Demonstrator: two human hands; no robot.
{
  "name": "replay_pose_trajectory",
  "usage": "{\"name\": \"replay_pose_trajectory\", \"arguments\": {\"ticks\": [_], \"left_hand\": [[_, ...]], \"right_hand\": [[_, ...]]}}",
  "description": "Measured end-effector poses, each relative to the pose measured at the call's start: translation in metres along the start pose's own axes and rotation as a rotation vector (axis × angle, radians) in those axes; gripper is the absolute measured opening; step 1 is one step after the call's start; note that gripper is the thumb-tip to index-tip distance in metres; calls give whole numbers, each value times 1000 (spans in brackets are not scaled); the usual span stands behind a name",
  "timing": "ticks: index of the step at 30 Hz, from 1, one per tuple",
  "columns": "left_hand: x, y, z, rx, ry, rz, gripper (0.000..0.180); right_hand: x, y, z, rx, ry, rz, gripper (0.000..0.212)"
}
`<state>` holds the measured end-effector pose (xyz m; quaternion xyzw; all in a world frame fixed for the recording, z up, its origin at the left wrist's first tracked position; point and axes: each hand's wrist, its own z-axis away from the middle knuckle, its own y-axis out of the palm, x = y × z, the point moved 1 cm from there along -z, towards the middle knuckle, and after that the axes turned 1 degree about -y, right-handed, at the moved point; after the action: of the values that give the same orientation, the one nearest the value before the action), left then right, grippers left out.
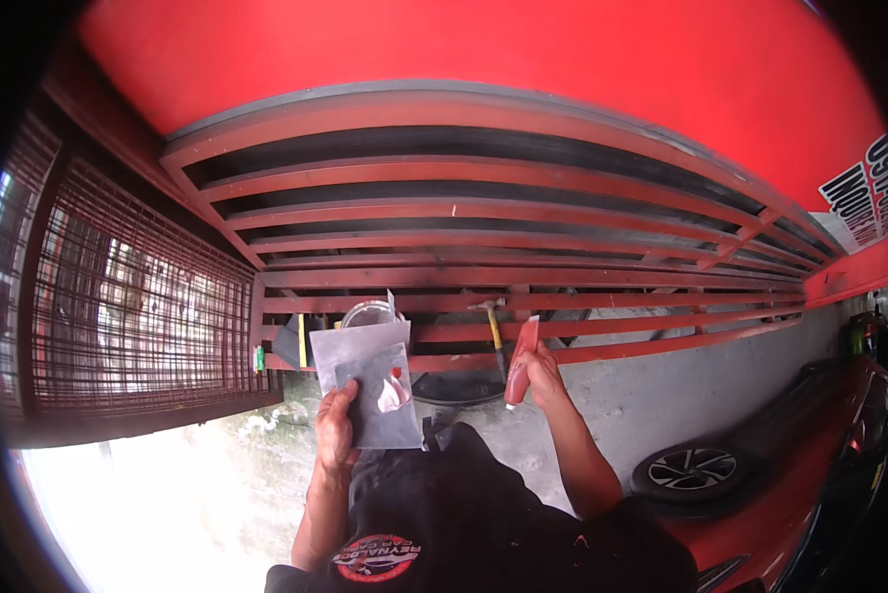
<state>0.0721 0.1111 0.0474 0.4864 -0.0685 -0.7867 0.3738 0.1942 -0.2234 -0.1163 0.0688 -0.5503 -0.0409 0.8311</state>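
While red slatted shelving (523, 247) looms over concrete floor (662, 395), hands grip grey sheet (370, 381) (left (335, 430)) and, seemingly, red tube (520, 361) (right (538, 381)).

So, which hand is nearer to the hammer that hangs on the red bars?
The right. The right hand, which holds a red tube, is just right of the hammer and slightly below it. The left hand holds a grey sheet further to the left.

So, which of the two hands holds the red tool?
The right hand: it grips the red tool upright, while the left hand holds a grey sheet.
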Motion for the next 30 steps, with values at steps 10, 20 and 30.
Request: {"name": "replay_pose_trajectory", "arguments": {"ticks": [10, 20, 30], "left_hand": [[60, -61, 17, -399, -122, -181, 33], [51, -58, 11, 17, -207, -179, 56], [24, -110, 141, 104, -7, -127, 58]], "right_hand": [[-190, 54, -102, 48, -171, 1099, 56], [-181, 82, -75, 204, -99, 845, 52], [8, 257, 136, 911, 662, -412, 46]]}}
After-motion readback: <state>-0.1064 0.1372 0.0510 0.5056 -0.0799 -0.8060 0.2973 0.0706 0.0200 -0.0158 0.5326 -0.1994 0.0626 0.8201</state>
